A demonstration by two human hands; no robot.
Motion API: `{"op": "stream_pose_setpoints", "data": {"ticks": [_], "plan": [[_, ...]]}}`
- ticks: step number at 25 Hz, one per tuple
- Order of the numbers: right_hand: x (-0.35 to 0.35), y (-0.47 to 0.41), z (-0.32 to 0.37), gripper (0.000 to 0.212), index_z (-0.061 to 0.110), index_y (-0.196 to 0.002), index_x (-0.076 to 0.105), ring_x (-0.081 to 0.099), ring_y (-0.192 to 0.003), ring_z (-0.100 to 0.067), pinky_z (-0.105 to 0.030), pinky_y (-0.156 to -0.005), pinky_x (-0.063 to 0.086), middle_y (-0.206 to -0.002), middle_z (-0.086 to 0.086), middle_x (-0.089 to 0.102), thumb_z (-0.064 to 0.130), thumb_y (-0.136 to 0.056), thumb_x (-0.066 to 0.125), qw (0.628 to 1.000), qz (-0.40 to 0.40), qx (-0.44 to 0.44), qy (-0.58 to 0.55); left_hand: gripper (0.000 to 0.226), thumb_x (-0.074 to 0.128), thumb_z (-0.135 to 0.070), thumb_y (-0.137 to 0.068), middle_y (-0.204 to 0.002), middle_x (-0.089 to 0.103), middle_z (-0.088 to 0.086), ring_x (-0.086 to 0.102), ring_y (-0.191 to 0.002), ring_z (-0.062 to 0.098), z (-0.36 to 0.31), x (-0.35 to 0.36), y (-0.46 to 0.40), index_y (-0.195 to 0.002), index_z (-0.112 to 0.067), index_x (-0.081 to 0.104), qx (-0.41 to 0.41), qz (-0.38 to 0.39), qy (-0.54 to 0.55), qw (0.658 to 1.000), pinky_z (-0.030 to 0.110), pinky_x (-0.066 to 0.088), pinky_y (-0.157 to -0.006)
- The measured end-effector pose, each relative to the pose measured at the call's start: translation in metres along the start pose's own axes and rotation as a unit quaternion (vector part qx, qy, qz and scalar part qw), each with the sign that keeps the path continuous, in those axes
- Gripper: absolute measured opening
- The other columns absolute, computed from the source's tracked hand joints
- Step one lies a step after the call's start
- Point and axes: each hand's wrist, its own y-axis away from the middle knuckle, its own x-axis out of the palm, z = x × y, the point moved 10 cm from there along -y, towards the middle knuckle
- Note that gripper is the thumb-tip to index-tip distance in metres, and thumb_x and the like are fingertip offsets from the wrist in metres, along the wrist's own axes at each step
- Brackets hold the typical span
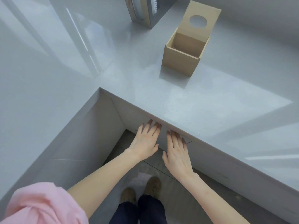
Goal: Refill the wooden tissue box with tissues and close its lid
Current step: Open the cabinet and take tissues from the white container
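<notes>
While both hands hold nothing, fingers straight and spread, the left hand and right hand reach side by side toward the cabinet front just under the counter edge, fingertips at or near the panel; contact can't be confirmed

No tissues visible anywhere, so likely step: open the storage below to fetch a refill. No handle visible on the front, so probably press-to-open or pull from under the lip; steady even pressure with both hands, then step back so the front clears the legs

Wooden tissue box stands on the countertop, well apart from the hands, interior empty as far as visible. Its lid, with a round hole, is tipped up and back at the far side

Countertop is pale grey, glossy, L-shaped, with light streaks. A metallic holder sits at the far edge, left of the box. Floor is grey tile; brown shoes below
</notes>
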Motion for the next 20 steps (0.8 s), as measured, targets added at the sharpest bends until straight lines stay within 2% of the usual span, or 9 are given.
{"op": "stream_pose_setpoints", "data": {"ticks": [2, 4, 5, 8, 11, 14, 17, 18, 20], "plan": [[0.007, -0.006, -0.011, 0.073, -0.004, -0.115, 0.061, 0.068, -0.097, -0.034, -0.044, -0.084, 0.055, -0.108, -0.02, 0.069, 0.01, -0.047, 0.081, 0.999, -0.002, 0.024, 0.03, 0.074, 0.07, -0.03, -0.067, -0.134, 0.054, 0.014, 0.048, -0.125, 0.035, -0.004, 0.005, -0.007, -0.132, -0.003, 0.046, 0.012, 0.013, -0.028, 0.999, 0.048, 0.038, -0.103], [0.012, -0.012, -0.022, 0.069, -0.006, -0.107, 0.065, 0.069, -0.082, -0.037, -0.04, -0.075, 0.057, -0.094, -0.021, 0.07, 0.008, -0.042, 0.081, 0.997, -0.001, 0.052, 0.058, 0.071, 0.077, -0.029, -0.053, -0.113, 0.068, 0.012, 0.063, -0.104, 0.036, -0.004, 0.009, -0.017, -0.116, -0.003, 0.061, 0.016, 0.005, -0.058, 0.998, 0.05, 0.047, -0.093], [0.016, -0.015, -0.027, 0.067, -0.006, -0.103, 0.066, 0.068, -0.077, -0.038, -0.039, -0.071, 0.058, -0.089, -0.022, 0.07, 0.008, -0.04, 0.082, 0.996, 0.0, 0.062, 0.064, 0.068, 0.075, -0.026, -0.057, -0.115, 0.066, 0.015, 0.061, -0.106, 0.038, -0.004, 0.012, -0.022, -0.118, -0.001, 0.059, 0.018, 0.013, -0.045, 0.999, 0.052, 0.042, -0.098], [0.023, -0.019, -0.037, 0.061, -0.006, -0.096, 0.068, 0.069, -0.074, -0.04, -0.038, -0.068, 0.058, -0.085, -0.023, 0.07, 0.008, -0.039, 0.082, 0.993, -0.015, 0.078, 0.082, 0.06, 0.055, -0.019, -0.083, -0.141, 0.043, 0.021, 0.036, -0.13, 0.042, -0.003, 0.017, -0.035, -0.136, 0.002, 0.036, 0.02, -0.003, -0.007, 1.0, 0.052, 0.014, -0.114], [0.028, -0.019, -0.039, 0.06, -0.005, -0.097, 0.068, 0.068, -0.078, -0.039, -0.039, -0.073, 0.058, -0.088, -0.022, 0.07, 0.007, -0.04, 0.08, 0.993, -0.036, 0.076, 0.081, 0.061, 0.05, -0.019, -0.086, -0.146, 0.034, 0.02, 0.026, -0.136, 0.039, 0.001, 0.025, -0.038, -0.14, 0.0, 0.03, -0.006, -0.019, 0.023, 1.0, 0.047, 0.008, -0.116], [0.026, -0.016, -0.039, 0.062, -0.004, -0.104, 0.066, 0.068, -0.086, -0.038, -0.04, -0.08, 0.056, -0.097, -0.021, 0.07, 0.012, -0.045, 0.079, 0.992, -0.065, 0.079, 0.069, 0.06, 0.057, -0.022, -0.082, -0.138, 0.045, 0.02, 0.035, -0.131, 0.04, 0.001, 0.026, -0.036, -0.134, 0.0, 0.039, -0.033, -0.043, 0.057, 0.997, 0.048, 0.02, -0.113], [0.02, -0.006, -0.034, 0.066, -0.004, -0.115, 0.061, 0.061, -0.099, -0.036, -0.042, -0.088, 0.053, -0.108, -0.02, 0.067, 0.013, -0.052, 0.075, 0.993, -0.094, 0.058, 0.048, 0.061, 0.072, -0.022, -0.066, -0.118, 0.062, 0.019, 0.054, -0.115, 0.042, 0.003, 0.021, -0.027, -0.119, 0.002, 0.055, -0.023, -0.084, 0.049, 0.995, 0.051, 0.044, -0.096], [0.017, -0.002, -0.032, 0.064, -0.002, -0.117, 0.059, 0.059, -0.1, -0.034, -0.042, -0.087, 0.053, -0.11, -0.019, 0.066, 0.014, -0.056, 0.075, 0.993, -0.102, 0.051, 0.027, 0.061, 0.073, -0.022, -0.062, -0.113, 0.065, 0.017, 0.058, -0.111, 0.041, 0.005, 0.018, -0.023, -0.116, 0.001, 0.058, -0.019, -0.098, 0.048, 0.994, 0.05, 0.049, -0.089], [0.014, 0.006, -0.03, 0.055, 0.001, -0.117, 0.058, 0.061, -0.095, -0.033, -0.04, -0.081, 0.055, -0.109, -0.016, 0.065, 0.013, -0.066, 0.074, 0.992, -0.111, 0.044, -0.04, 0.055, 0.063, -0.026, -0.066, -0.107, 0.067, 0.012, 0.06, -0.106, 0.038, 0.008, 0.01, -0.012, -0.117, -0.006, 0.058, -0.013, -0.119, 0.063, 0.991, 0.044, 0.053, -0.082]]}}
